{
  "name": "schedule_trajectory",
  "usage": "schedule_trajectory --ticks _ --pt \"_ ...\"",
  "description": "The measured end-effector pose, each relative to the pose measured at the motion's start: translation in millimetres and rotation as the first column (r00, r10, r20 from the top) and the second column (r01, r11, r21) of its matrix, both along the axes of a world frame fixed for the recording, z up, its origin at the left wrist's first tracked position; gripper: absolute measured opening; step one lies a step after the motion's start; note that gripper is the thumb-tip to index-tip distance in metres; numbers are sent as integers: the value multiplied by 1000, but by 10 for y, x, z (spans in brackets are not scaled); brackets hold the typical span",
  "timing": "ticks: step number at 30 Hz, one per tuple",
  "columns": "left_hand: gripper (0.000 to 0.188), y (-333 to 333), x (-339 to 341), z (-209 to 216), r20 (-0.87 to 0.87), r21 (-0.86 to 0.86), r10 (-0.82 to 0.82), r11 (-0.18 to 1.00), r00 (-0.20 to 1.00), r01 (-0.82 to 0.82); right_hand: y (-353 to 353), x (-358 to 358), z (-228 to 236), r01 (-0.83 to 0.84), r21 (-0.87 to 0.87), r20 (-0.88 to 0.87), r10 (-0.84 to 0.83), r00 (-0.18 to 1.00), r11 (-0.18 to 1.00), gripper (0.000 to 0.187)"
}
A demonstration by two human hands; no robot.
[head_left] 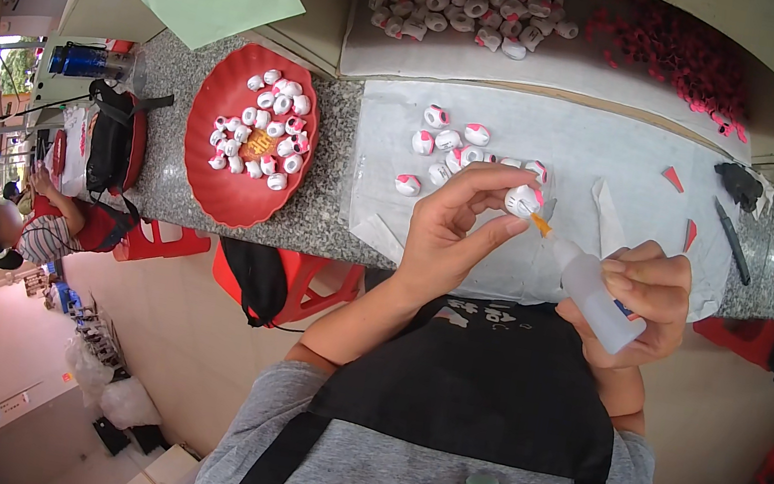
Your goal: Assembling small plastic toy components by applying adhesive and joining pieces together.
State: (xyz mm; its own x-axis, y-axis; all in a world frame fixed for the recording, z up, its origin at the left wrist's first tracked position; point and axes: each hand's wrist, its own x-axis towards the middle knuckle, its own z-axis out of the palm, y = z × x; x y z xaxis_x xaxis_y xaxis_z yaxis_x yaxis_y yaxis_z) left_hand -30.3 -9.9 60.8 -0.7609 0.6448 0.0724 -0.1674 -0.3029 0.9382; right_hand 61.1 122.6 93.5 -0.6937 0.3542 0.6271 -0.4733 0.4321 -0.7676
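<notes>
Between the thumb and fingers of my left hand (455, 228) is a small white rounded piece (521, 201) with dark markings and a bit of pink. My right hand (653, 289) is wrapped round a translucent squeeze bottle (600, 301), tilted toward the left. Its orange nozzle (540, 225) reaches the right side of the white piece; whether it touches cannot be made out. Behind my left hand, several similar white and pink pieces (476, 135) lie on a white sheet (576, 135). Two flat red-pink scraps (672, 179) lie farther right on it.
A red scalloped plate (204, 137) with many white pieces stands left on the speckled counter (327, 172). The shelf behind holds piled white pieces (475, 3) and pink parts (671, 49). A dark slim tool (732, 242) lies right. Another person (56, 225) sits far left.
</notes>
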Motion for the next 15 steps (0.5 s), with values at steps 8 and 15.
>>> schedule_trajectory --ticks 8,15 --pt "34 16 -23 22 -145 -39 20 999 989 -26 23 10 11 -17 -22 -31 16 999 1000 44" --pt "32 19 -27 10 -146 -57 14 998 989 -23 21 9 12 -21 -10 15 21 1000 1000 38"
